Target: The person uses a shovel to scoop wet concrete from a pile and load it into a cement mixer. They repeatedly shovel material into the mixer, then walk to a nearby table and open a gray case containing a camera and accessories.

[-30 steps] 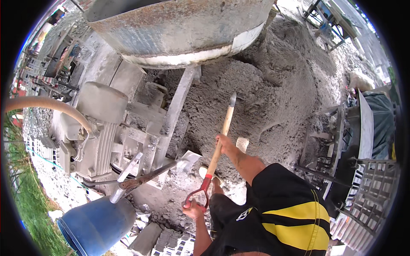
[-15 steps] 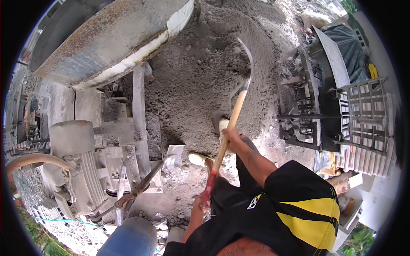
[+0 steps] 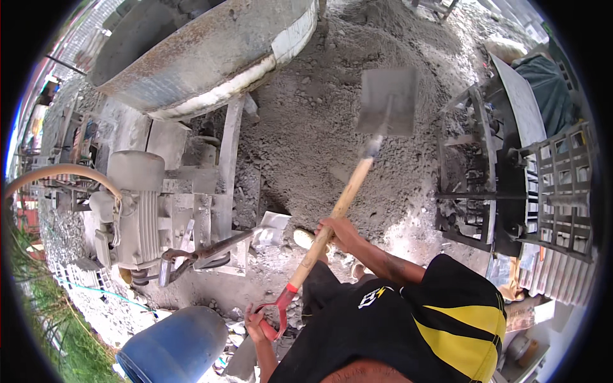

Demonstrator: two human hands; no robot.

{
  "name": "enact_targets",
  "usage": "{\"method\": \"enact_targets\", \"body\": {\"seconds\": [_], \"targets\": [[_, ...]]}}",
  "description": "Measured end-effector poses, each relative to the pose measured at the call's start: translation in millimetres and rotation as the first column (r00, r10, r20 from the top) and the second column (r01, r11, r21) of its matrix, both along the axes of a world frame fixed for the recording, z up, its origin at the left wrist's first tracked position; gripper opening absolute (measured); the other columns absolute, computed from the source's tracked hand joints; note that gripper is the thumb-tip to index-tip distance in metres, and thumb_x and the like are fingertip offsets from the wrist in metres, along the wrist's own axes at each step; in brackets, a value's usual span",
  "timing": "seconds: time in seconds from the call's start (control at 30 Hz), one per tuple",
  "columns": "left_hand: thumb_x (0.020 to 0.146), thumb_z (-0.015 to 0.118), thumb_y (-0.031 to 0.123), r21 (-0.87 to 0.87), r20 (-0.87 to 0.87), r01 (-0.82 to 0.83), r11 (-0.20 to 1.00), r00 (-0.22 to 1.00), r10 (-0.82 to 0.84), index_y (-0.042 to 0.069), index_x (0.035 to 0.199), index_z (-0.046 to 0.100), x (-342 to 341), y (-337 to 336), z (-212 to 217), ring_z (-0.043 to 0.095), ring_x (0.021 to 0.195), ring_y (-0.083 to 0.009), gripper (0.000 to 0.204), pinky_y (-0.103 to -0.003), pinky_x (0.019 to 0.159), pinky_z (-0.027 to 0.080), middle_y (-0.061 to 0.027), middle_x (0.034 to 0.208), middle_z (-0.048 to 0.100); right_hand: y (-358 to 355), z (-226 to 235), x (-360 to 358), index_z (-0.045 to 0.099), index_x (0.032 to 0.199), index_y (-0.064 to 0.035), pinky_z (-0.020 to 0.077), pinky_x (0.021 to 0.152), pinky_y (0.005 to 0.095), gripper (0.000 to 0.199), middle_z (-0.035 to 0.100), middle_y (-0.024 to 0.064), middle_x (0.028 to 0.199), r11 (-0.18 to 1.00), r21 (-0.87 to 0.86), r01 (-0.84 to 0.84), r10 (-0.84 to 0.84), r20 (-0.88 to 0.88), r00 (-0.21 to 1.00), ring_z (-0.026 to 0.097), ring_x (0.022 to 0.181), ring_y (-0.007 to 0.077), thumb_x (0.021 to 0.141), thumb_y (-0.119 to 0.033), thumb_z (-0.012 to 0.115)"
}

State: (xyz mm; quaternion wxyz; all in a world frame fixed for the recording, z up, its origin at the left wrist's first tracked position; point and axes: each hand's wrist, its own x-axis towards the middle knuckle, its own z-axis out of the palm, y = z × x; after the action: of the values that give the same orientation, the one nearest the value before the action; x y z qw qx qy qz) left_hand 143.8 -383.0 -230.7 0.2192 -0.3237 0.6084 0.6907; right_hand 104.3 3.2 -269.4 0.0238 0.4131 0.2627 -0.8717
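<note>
Your left grip (image 3: 255,323) and right grip (image 3: 340,234) clasp the pale-wood, red-handled, grey-metal shovel (image 3: 348,197), its blurred blade (image 3: 380,105) apparently above grey gravelly sand (image 3: 300,124); a wide leftward swing could clip the rusty metal drum (image 3: 211,60).

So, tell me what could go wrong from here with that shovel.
Swung to the left, the shovel could strike the rust-stained metal drum. The cream shoe shows close beside the shaft, so a dropped shovel might hit the foot. The loose, lumpy gritty heap spreads ahead of the feet and could give way if stepped on.
</note>
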Motion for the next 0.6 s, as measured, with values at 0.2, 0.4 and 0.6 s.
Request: {"method": "enact_targets", "body": {"seconds": [0.2, 0.4, 0.6], "targets": [[0.069, 0.062, -0.004, -0.007, -0.420, -0.354, 0.935, 0.850, 0.319, 0.004, 0.104, 0.046, -23.8, 115.4, 162.1, 0.051, 0.048, -0.0162, 0.039, -0.026, 0.045, 0.045, -0.0082, 0.070, 0.054, -13.0, 17.3, -129.3, 0.049, 0.078, -0.0045, 0.0533, 0.059, 0.0345, 0.016, 0.051, 0.0057, 0.066, 0.971, -0.234, 0.053, -0.082, -0.119, 0.990, 0.056, 0.058, 0.0206, 0.082, -0.013, 0.062], [0.080, 0.067, 0.007, 0.152, -0.432, -0.264, 0.952, 0.849, 0.305, 0.006, 0.109, 0.044, -176.5, 255.0, 214.5, 0.052, 0.058, -0.0151, 0.037, -0.029, 0.050, 0.046, -0.0074, 0.078, 0.053, 33.0, -15.7, -269.1, 0.045, 0.072, -0.0078, 0.0508, 0.048, 0.0293, 0.016, 0.047, 0.0035, 0.057, 0.826, -0.501, 0.257, -0.404, -0.210, 0.890, 0.051, 0.048, 0.0166, 0.082, -0.012, 0.056], [0.090, 0.063, 0.018, 0.723, -0.392, 0.055, 0.689, 0.854, 0.343, 0.012, 0.094, 0.047, -292.2, 332.3, 265.4, 0.048, 0.056, -0.0109, 0.018, -0.029, 0.050, 0.045, -0.0014, 0.067, 0.046, 82.0, 44.2, -337.6, 0.044, 0.071, -0.0083, 0.0482, 0.045, 0.0277, 0.014, 0.049, 0.0037, 0.058, 0.729, -0.630, 0.268, -0.466, -0.170, 0.869, 0.052, 0.049, 0.0169, 0.082, -0.010, 0.053]]}}
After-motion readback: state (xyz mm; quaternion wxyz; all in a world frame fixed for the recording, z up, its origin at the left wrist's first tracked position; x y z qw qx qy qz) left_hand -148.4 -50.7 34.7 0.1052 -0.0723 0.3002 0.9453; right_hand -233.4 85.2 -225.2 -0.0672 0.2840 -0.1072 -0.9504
